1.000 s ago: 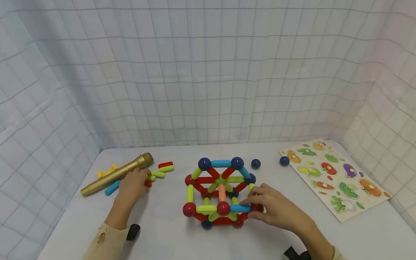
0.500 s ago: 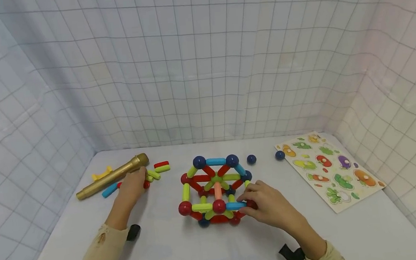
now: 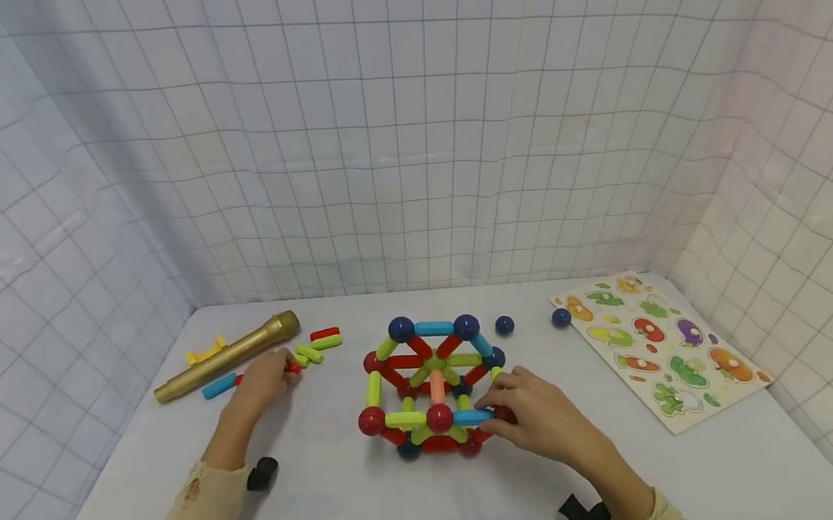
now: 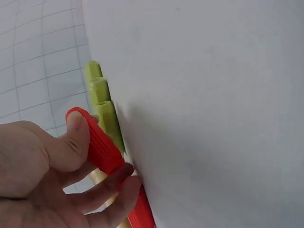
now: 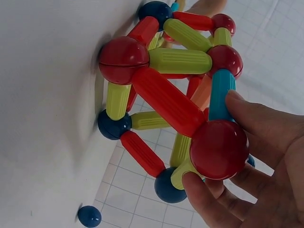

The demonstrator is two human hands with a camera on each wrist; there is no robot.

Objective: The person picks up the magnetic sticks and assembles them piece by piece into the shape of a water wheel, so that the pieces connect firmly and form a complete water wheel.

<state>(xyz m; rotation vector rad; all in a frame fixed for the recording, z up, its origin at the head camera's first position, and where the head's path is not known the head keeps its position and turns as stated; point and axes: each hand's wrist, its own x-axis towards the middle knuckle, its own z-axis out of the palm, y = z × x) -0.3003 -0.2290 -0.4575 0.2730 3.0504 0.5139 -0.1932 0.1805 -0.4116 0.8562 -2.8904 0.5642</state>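
My left hand [image 3: 262, 382] pinches a red ridged rod [image 4: 102, 148] between thumb and fingers, low over the table at the left. Beside it lie several lime green rods [image 4: 108, 121] and another red rod [image 4: 141, 209]. The right hand [image 3: 539, 416] grips the front right corner of a ball-and-rod structure [image 3: 405, 419] built from red, green and blue pieces. Its thumb rests on a blue rod [image 5: 220, 97], and the fingers curl about the red corner ball [image 5: 219, 149]. The structure stands on the table, its far lower parts partly hidden.
A gold toy microphone [image 3: 233, 355] lies at the back left, with a yellow piece [image 3: 207, 350] behind it and a blue rod [image 3: 219, 386] in front. Two dark blue balls [image 3: 504, 325] sit behind the structure. A vegetable-picture board [image 3: 662, 349] lies at the right.
The left hand draws back slightly from the green rods with a red rod in its fingers. My right hand keeps its hold on the structure's corner. The head view shifts a little.
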